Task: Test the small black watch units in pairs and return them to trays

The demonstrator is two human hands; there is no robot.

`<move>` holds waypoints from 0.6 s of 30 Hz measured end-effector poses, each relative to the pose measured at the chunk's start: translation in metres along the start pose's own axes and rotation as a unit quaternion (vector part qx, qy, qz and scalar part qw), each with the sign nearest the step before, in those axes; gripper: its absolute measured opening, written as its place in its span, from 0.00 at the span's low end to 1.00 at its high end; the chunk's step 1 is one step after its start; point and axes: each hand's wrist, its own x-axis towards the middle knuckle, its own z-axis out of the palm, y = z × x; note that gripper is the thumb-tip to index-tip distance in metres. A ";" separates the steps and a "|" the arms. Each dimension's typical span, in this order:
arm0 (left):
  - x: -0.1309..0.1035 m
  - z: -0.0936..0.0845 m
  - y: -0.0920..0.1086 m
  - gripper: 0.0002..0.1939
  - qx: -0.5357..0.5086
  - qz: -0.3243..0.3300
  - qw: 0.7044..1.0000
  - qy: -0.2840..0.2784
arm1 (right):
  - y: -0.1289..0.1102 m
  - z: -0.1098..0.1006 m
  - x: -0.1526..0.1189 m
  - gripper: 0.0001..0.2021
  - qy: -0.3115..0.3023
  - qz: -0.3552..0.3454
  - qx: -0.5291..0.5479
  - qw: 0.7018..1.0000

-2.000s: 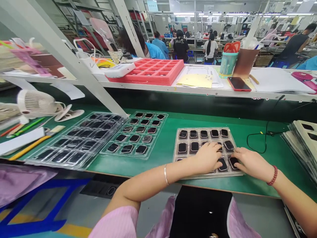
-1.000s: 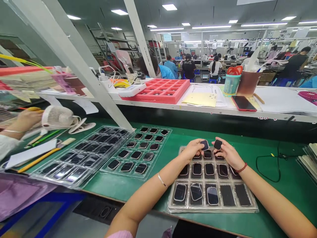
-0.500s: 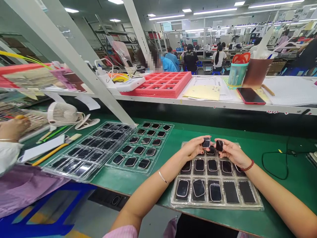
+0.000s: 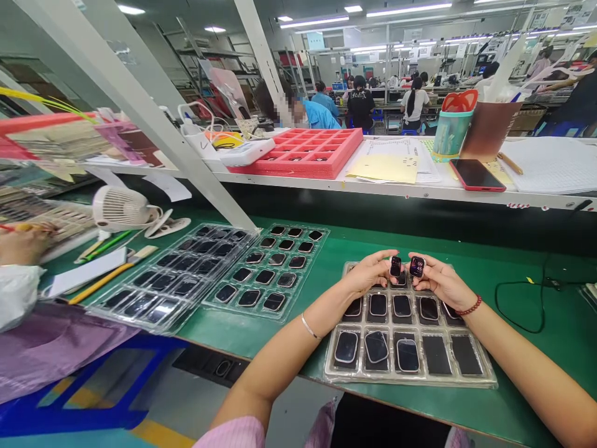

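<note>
Pinched between the fingers of my left hand [image 4: 372, 274] is one smartwatch body [image 4: 395, 267], without a strap, its screen faintly lit. My right hand [image 4: 438, 281] grips a second smartwatch body [image 4: 416, 267], whose lit screen shows clock digits. Both are held up close together, above the far part of a clear plastic tray [image 4: 387, 375]. Watch bodies such as this one [image 4: 346, 346] lie face up in the tray's pockets. Two pockets in its near row, at the right, show only dark padding [image 4: 437, 356]. My hands hide part of the far row.
Left of my tray lie another tray of watches [image 4: 280, 313] and a stacked tray [image 4: 163, 274]. A co-worker's hand [image 4: 23, 246] works at far left, by a fan [image 4: 120, 208]. A shelf [image 4: 382, 190] crosses behind, holding a red foam tray [image 4: 298, 163] and a phone [image 4: 476, 175]. A cable [image 4: 522, 283] lies right.
Both watch screens, dark before, are now lit. My left hand has turned its watch, which now appears narrower. The camera view has shifted slightly.
</note>
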 end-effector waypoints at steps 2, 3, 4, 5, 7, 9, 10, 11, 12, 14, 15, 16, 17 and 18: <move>0.001 0.000 -0.002 0.28 0.011 0.008 1.000 0.006 | 0.000 0.000 0.000 0.22 0.002 -0.002 -0.002 1.000; 0.001 0.000 -0.002 0.27 0.016 0.014 1.000 0.007 | -0.001 0.001 0.000 0.22 0.002 -0.002 -0.003 1.000; 0.001 0.000 -0.003 0.26 0.020 0.019 1.000 0.006 | -0.001 0.001 0.000 0.23 0.001 -0.002 -0.006 1.000; 0.001 0.000 -0.003 0.25 0.025 0.024 0.999 0.005 | -0.002 0.002 0.000 0.23 -0.001 -0.003 -0.009 1.000; 0.001 0.000 -0.003 0.25 0.035 0.030 0.999 0.001 | -0.003 0.003 0.000 0.23 -0.005 -0.004 -0.015 1.000; 0.002 0.000 -0.004 0.25 0.047 0.034 0.998 -0.002 | -0.004 0.003 0.000 0.24 -0.007 -0.004 -0.015 1.000; 0.002 0.000 -0.004 0.25 0.053 0.034 0.998 -0.003 | -0.004 0.003 0.000 0.24 -0.007 -0.003 -0.013 1.000; 0.002 0.001 -0.004 0.24 0.059 0.036 0.998 -0.002 | -0.003 0.002 0.000 0.24 -0.008 -0.001 -0.012 1.000; 0.002 0.001 -0.004 0.24 0.067 0.038 0.997 0.001 | -0.003 0.002 0.001 0.24 -0.009 0.000 -0.011 1.000; 0.002 0.002 -0.004 0.22 0.083 0.045 0.995 0.013 | -0.002 0.002 0.001 0.23 -0.009 0.000 -0.015 1.000; 0.002 0.002 -0.004 0.21 0.092 0.049 0.994 0.020 | -0.001 0.002 0.001 0.23 -0.008 -0.001 -0.018 1.000; 0.002 0.003 -0.003 0.20 0.102 0.052 0.993 0.028 | 0.000 0.002 0.001 0.22 -0.008 -0.003 -0.019 1.000; 0.002 0.003 -0.003 0.19 0.112 0.055 0.992 0.035 | 0.000 0.002 0.002 0.22 -0.009 -0.005 -0.018 1.000; 0.002 0.003 -0.003 0.19 0.120 0.057 0.990 0.041 | 0.001 0.002 0.001 0.21 -0.010 -0.007 -0.014 1.000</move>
